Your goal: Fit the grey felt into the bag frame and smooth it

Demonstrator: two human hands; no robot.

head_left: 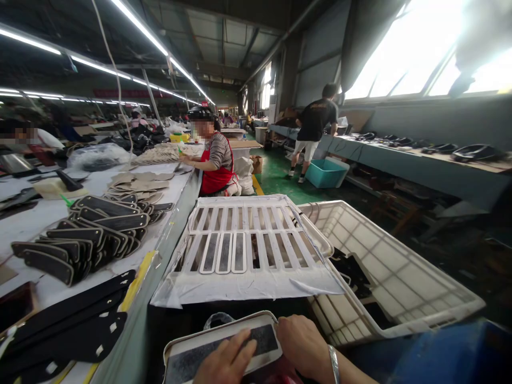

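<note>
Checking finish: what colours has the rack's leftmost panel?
Leftmost panel: grey centre, white border; head view.

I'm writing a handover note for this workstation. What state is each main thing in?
Framed panel: partly covered
Left hand: laid across the panel
Right hand: curled at the panel's corner
Slatted rack: three strips lying side by side on it
White crate: open-topped, dark pieces inside
Teal tub: open-topped, upright
Light-edged dark pieces at left: piled, overlapping
Ceiling lights: lit
</note>
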